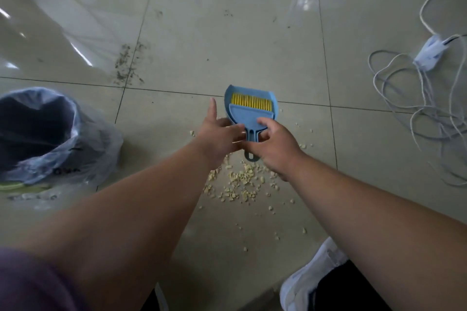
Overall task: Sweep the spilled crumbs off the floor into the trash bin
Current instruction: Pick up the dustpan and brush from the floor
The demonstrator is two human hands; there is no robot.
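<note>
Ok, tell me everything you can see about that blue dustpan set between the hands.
The dustpan is light blue, looks like plastic, with a raised curved rim. A matching blue brush with yellow bristles is nested in it, handles stacked and pointing toward the person, a hanging loop at the end. It sits just beyond the crumbs over the tiled floor. The left hand and right hand hold it around the handle.

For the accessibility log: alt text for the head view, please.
Both hands, left hand and right hand, grasp a blue dustpan with a yellow-bristled brush nested inside, above yellow crumbs scattered on the tiled floor. A bag-lined trash bin stands left; white cables lie right.
</note>
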